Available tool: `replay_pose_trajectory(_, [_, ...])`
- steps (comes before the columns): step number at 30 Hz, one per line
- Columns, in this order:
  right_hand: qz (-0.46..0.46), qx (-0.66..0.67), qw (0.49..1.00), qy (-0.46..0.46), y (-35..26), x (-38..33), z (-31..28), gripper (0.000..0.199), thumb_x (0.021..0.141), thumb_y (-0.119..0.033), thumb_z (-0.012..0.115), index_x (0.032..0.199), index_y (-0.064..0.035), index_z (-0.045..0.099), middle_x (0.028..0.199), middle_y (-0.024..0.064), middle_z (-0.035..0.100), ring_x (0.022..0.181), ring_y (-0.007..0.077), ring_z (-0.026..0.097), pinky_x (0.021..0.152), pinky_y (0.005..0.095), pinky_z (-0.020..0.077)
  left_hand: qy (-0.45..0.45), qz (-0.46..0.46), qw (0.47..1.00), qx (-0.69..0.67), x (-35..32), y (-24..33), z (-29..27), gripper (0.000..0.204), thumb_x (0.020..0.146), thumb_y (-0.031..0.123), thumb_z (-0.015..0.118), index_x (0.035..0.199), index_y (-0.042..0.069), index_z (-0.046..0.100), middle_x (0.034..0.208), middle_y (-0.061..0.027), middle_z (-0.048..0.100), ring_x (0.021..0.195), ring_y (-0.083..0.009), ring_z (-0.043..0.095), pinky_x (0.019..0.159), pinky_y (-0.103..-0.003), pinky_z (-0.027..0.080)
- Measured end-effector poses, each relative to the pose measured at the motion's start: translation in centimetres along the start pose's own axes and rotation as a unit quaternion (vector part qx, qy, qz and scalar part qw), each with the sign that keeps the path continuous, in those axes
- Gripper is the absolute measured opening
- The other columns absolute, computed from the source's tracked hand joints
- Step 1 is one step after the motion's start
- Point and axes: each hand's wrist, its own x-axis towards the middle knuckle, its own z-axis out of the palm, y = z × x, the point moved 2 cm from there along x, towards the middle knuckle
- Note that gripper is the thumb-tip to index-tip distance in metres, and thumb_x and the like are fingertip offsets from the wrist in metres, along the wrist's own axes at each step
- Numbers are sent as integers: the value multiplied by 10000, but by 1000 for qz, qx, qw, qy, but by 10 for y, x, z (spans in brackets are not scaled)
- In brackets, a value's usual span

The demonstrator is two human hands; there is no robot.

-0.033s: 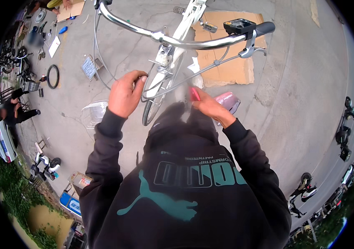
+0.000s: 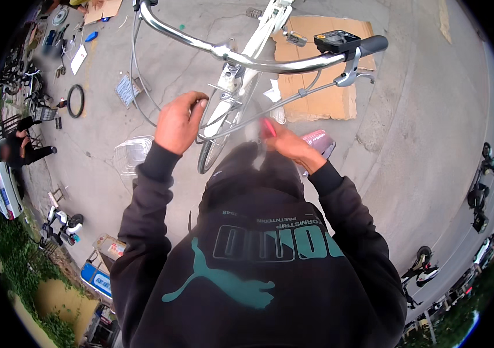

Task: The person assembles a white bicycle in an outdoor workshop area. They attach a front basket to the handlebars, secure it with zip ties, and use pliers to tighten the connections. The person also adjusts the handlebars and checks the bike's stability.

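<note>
A white bicycle stands in front of me, its silver handlebar running across the top of the view to a black grip and a small display at the right. My left hand curls its fingers onto the fork and cables just above the front wheel. To the right of the wheel, my right hand is closed on a small red-handled tool that points toward the fork. My dark hooded top fills the lower part of the view.
A flat sheet of cardboard lies on the concrete behind the bicycle, and a pinkish box sits under my right hand. A wire basket, a loose tyre, a seated person and a white car are at the left. Scooters are parked at the right.
</note>
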Motion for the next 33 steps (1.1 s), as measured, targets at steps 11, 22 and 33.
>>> replay_pose_trajectory(11, [104, 76, 959, -253, -11, 77, -40, 386, 863, -329, 611, 1043, 11, 593, 847, 30, 564, 755, 113, 504, 634, 252, 393, -82, -271, 934, -218, 58, -94, 88, 361, 908, 215, 587, 1203, 9, 614, 1091, -181, 668, 1013, -229, 632, 895, -324, 466])
replay_pose_trajectory(22, [110, -16, 966, -235, -56, 82, -59, 332, 888, -398, 661, 1025, -106, 584, 822, -29, 564, 709, 78, 533, 612, 228, 455, 21, -311, 906, -285, 39, -99, 115, 357, 953, 205, 519, 1260, 32, 577, 813, -58, 605, 561, -80, 408, 526, -255, 319])
replay_pose_trajectory(33, [125, -33, 955, -268, -62, 93, -55, 245, 942, -348, 586, 969, -118, 505, 710, -46, 476, 600, 69, 451, 518, 231, 389, 43, -369, 838, -400, 37, -98, 116, 387, 999, 246, 442, 1305, 29, 537, 1087, -151, 665, 388, -43, 307, 360, -228, 248])
